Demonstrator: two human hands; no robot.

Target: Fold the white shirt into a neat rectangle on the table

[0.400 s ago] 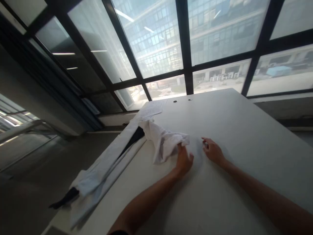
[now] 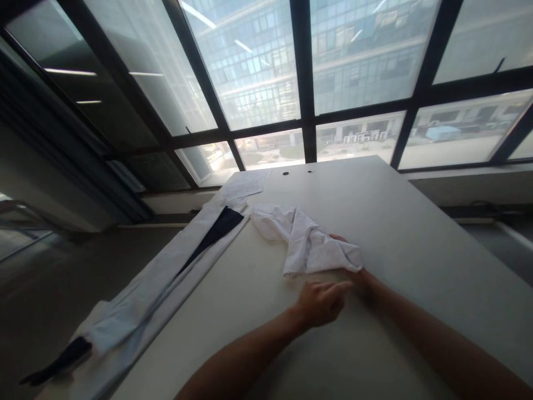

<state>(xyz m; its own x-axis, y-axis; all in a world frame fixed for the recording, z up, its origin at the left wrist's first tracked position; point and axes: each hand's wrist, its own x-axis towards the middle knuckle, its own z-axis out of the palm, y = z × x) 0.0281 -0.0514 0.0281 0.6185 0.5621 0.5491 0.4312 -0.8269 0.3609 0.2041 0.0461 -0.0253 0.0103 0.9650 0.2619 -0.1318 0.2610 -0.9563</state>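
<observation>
A crumpled white cloth [image 2: 306,241] lies on the white table [image 2: 395,222], a little left of its middle. My right hand [image 2: 361,278] is mostly hidden under the cloth's near right end and grips it there. My left hand [image 2: 320,303] rests flat on the table just in front of the cloth, fingers stretched toward the right hand, holding nothing.
A long white and dark garment [image 2: 166,278] hangs along the table's left edge down toward the floor. Sheets of paper [image 2: 244,186] lie at the far left corner. Two small holes [image 2: 285,173] mark the far edge. Large windows stand behind.
My right hand has taken hold of the cloth's near end and drawn it to the right. My left hand has let go of the cloth and now lies flat in front of it.
</observation>
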